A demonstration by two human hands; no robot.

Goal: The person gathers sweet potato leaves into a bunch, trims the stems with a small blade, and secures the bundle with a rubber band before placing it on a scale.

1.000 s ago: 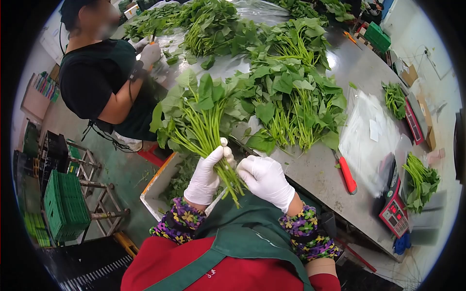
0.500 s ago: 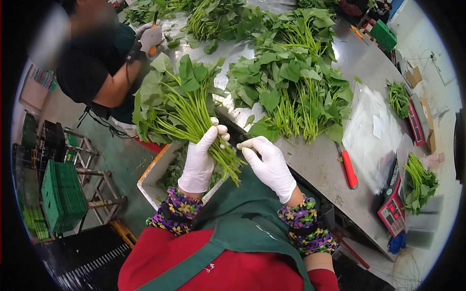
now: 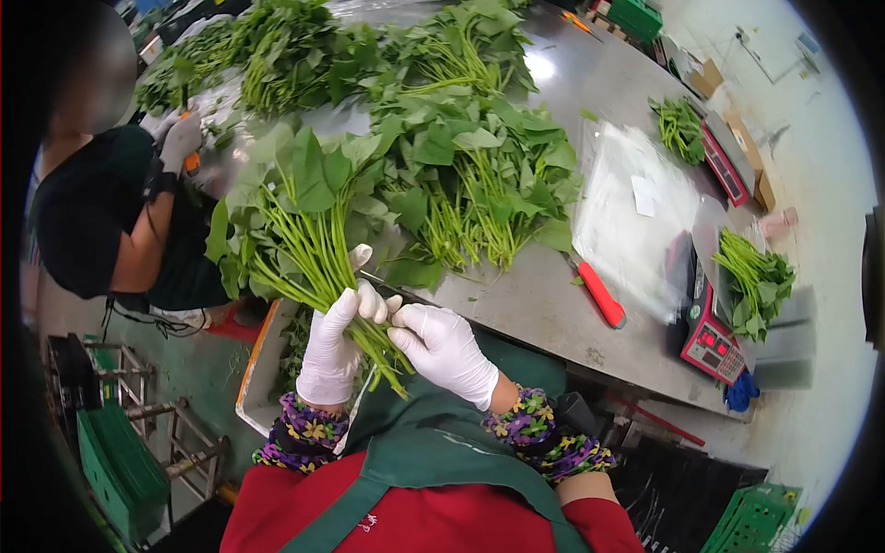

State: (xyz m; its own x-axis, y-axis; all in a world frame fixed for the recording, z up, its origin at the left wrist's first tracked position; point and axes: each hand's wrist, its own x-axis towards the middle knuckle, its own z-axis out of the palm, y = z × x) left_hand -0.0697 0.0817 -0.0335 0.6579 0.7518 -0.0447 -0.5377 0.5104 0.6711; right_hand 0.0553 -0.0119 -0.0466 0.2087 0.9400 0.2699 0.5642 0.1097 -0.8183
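Note:
A bunch of leafy green stems [image 3: 309, 230] is held up in my left hand [image 3: 334, 355], whose white-gloved fingers wrap round the lower stems. The leaves point up and away, and the cut ends stick out below the fingers. My right hand [image 3: 447, 350], also in a white glove, touches the stems beside my left fingers. Its thumb and index finger are pinched together; what lies between them is too small to make out. Beyond my hands, more leafy bunches [image 3: 470, 184] lie on the metal table [image 3: 544, 304].
A red-handled knife [image 3: 601, 295] and clear plastic bags [image 3: 627, 212] lie on the table at right. Greens rest by two red scales [image 3: 712, 346] [image 3: 724, 161]. At left stands a co-worker [image 3: 138, 221] holding an orange-handled tool. A white box [image 3: 253, 369] is below my left hand.
The view has turned, so the table and scales appear farther left. My right hand has come closer to the stems and now touches them by my left fingers. My left hand still holds the bunch.

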